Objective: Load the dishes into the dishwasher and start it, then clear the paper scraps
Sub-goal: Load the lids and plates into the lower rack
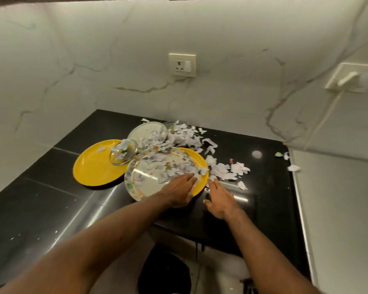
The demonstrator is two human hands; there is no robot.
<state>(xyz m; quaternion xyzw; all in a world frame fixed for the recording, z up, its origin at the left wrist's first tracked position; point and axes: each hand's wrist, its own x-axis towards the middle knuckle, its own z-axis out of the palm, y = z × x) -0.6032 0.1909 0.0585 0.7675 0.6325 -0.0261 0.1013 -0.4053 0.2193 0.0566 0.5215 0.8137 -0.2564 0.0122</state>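
On the black counter (51, 209) a patterned white plate (145, 183) leans on a yellow plate (202, 183). My left hand (180, 193) lies on the patterned plate's near right part, fingers stretched over paper scraps (174, 166). My right hand (219, 199) hovers just right of the yellow plate's rim with fingers spread, holding nothing. A second yellow plate (94, 168) lies to the left with a small glass bowl (123, 154) tipped on it. A white plate (146, 132) sits behind. More torn paper (227, 169) is strewn to the right.
Marble walls close the corner, with a socket (182, 65) on the back wall and a plugged socket (348, 78) with a cord on the right wall. The counter's front edge drops off below my arms, where a dark round object (164, 274) sits on the floor.
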